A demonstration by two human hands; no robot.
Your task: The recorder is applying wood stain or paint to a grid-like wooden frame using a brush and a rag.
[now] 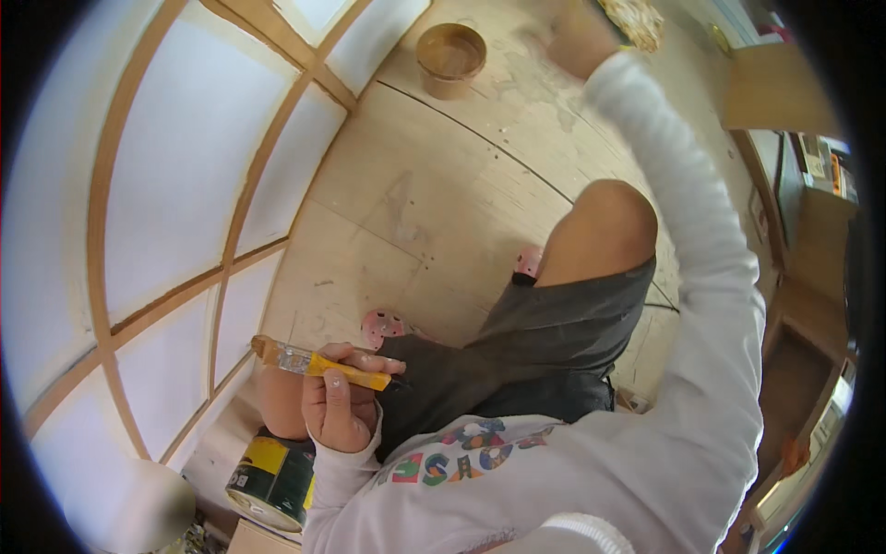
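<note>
My left hand (341, 402) is closed around the yellow handle of a paintbrush (355, 371), low on the left. The brush's metal band is smeared, and its brown tip points left toward the panelled frame. My right arm stretches far forward, and my right hand (577, 42) is blurred at the top edge. Right beside it is a crumpled, pale yellowish thing (639, 23) with a dark edge, cut off by the picture's rim. Whether the right hand grips it I cannot make out. A round brown tub (450, 60) stands on the floor to the left of that hand.
A wooden lattice frame with white panels (189, 148) rises along the left. By my left knee lies a dark green and yellow paint can (272, 480). Wooden shelving (803, 369) lines the right side. Stains mark the pale floor boards (369, 222).
</note>
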